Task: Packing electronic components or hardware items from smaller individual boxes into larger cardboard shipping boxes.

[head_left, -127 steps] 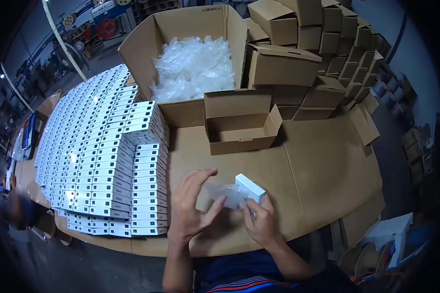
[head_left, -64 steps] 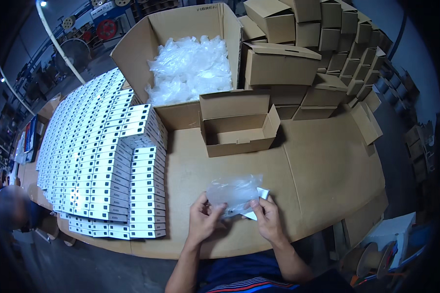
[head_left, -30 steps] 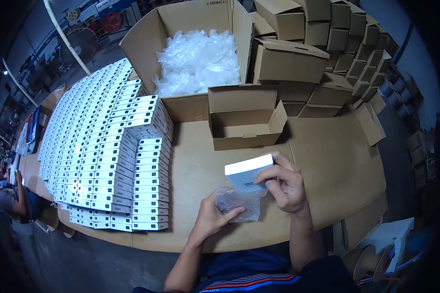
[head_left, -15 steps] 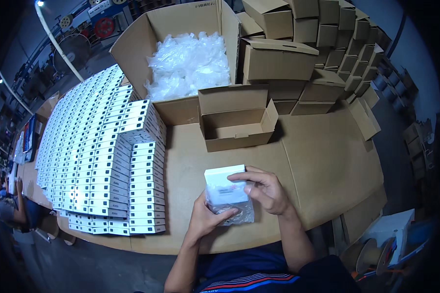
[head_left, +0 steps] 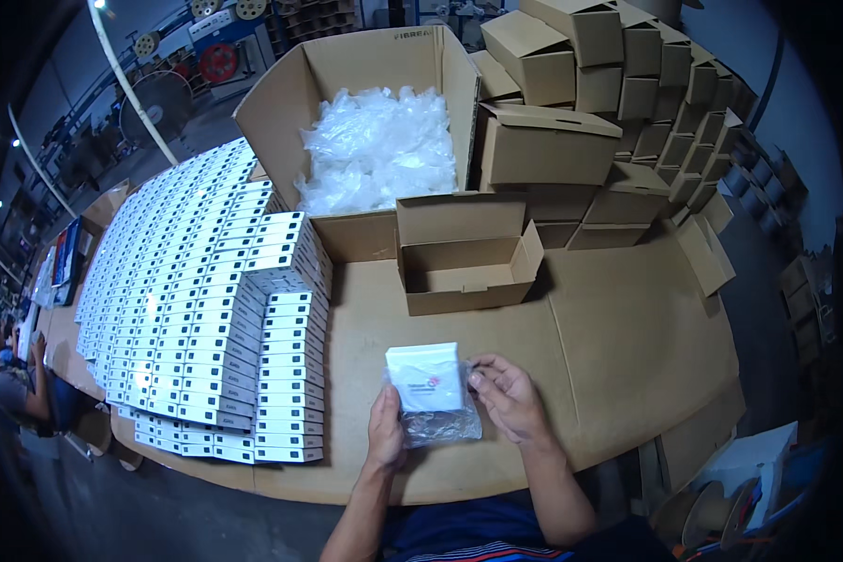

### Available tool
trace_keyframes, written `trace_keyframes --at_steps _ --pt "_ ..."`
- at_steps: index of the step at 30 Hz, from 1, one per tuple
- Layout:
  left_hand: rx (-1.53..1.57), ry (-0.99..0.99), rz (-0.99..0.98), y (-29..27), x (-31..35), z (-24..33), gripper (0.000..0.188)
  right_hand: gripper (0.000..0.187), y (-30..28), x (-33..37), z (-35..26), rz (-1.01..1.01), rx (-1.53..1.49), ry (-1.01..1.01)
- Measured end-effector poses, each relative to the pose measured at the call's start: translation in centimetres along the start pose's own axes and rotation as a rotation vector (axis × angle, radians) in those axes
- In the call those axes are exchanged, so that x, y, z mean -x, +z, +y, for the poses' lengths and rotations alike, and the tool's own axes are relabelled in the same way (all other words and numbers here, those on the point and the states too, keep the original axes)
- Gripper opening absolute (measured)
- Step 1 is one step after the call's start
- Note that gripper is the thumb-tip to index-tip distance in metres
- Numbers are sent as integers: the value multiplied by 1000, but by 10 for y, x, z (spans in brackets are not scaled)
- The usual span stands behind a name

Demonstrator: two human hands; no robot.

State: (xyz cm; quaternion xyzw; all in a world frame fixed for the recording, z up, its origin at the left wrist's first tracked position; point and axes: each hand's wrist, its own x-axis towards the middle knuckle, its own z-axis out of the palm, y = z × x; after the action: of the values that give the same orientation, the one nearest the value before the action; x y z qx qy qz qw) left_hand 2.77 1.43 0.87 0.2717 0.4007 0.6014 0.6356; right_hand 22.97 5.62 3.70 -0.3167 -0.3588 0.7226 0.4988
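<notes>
A flat white box (head_left: 425, 375) with a small reddish mark sits in a clear plastic bag (head_left: 440, 428), whose loose end hangs wrinkled below the box. My left hand (head_left: 386, 429) grips the box and bag along the left side. At the right side, my right hand (head_left: 512, 401) has its thumb and forefinger pinched together on the bag's edge; the exact grip is small in view. Beyond the hands stands a small open brown carton (head_left: 468, 298) with its lid flap raised.
Dense rows of white boxes (head_left: 187, 318) fill the table's left side. A large carton (head_left: 356, 66) of clear plastic bags (head_left: 379, 140) stands at the back. Brown cartons (head_left: 548, 150) are piled back right. A spool (head_left: 707, 513) is low at right; a person (head_left: 23, 389) is far left.
My right hand has moved off the box's face to the bag's right edge. The left thumb no longer lies across the bag's front. The whole scene sits lower in the picture.
</notes>
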Motion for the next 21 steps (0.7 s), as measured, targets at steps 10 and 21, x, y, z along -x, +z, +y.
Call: trace_keyframes --at_steps 10,21 --pt "-231 148 -60 12 0 3 56 18 29 5 32 301 -172 -167" --pt "-430 366 -23 32 13 19 62 9 42 4 24 303 -285 -192"
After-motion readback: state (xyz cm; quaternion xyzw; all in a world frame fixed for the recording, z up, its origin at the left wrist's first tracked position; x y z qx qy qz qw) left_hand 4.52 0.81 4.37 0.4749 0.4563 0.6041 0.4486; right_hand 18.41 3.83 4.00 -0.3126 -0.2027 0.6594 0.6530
